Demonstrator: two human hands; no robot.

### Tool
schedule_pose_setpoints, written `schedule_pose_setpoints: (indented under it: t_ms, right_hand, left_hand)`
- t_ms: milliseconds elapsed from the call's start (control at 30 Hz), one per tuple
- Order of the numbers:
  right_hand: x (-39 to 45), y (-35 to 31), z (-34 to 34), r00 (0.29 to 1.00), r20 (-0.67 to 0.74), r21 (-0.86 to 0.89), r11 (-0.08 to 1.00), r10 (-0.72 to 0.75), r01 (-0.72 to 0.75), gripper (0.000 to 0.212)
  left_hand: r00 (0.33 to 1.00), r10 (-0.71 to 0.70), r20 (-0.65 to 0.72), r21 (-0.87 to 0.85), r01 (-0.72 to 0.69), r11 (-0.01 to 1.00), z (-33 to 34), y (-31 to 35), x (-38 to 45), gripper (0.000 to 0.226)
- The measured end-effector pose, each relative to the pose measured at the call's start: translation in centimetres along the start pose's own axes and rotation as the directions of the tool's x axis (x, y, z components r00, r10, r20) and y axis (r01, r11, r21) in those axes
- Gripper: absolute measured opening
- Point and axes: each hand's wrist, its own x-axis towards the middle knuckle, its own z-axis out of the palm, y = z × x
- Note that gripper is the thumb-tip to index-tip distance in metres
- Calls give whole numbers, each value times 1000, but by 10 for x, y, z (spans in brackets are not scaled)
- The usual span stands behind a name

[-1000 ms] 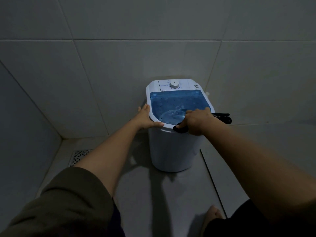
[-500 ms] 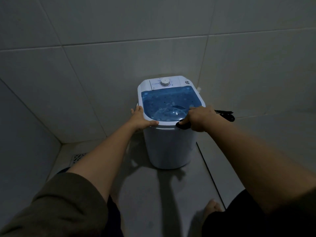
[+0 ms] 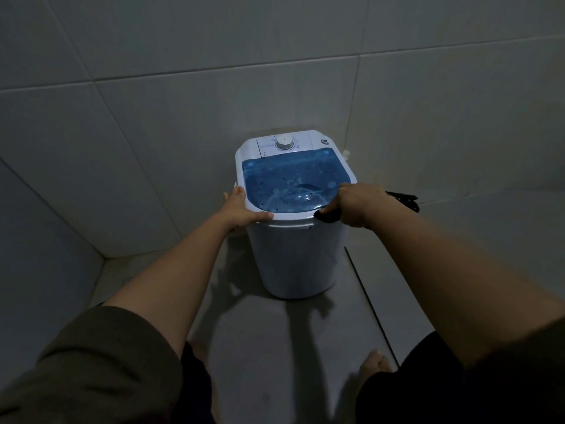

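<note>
Probably bulky yet light, stiff, slick-walled: washer (image 3: pixel 293 255) gripped at rim, left hand (image 3: pixel 241 211) clamped on left edge, right hand (image 3: pixel 356 205) curled round black strap (image 3: pixel 328 216).

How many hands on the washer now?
2. The left hand holds the left rim of the washing machine, thumb on top; the right hand grips a black handle at its front right rim. No other hand shows.

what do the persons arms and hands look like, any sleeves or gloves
The left hand and right hand are bare, no gloves, rings or watch visible. Forearms are uncovered. The left sleeve is short, loose, olive-drab; the right sleeve looks alike in the dim light.
</note>
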Motion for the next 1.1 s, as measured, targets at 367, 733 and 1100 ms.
schedule_pose_setpoints:
  t_ms: [367, 733, 1100]
  right_hand:
    - [7, 12, -3, 998, -7, -38, 998, 58, -59, 42]
    - [41, 20, -59, 996, -50, 156, 986, 70, -62, 47]
    - [140, 14, -119, 987, -134, 109, 991, 91, -76, 46]
  left_hand:
    - [1000, -22, 20, 12, 22, 1000, -3, 5, -5, 106]
    - [997, -42, -59, 7, 42, 999, -34, 27, 29, 85]
    - [999, 7, -42, 111, -2, 994, -71, 41, 113, 58]
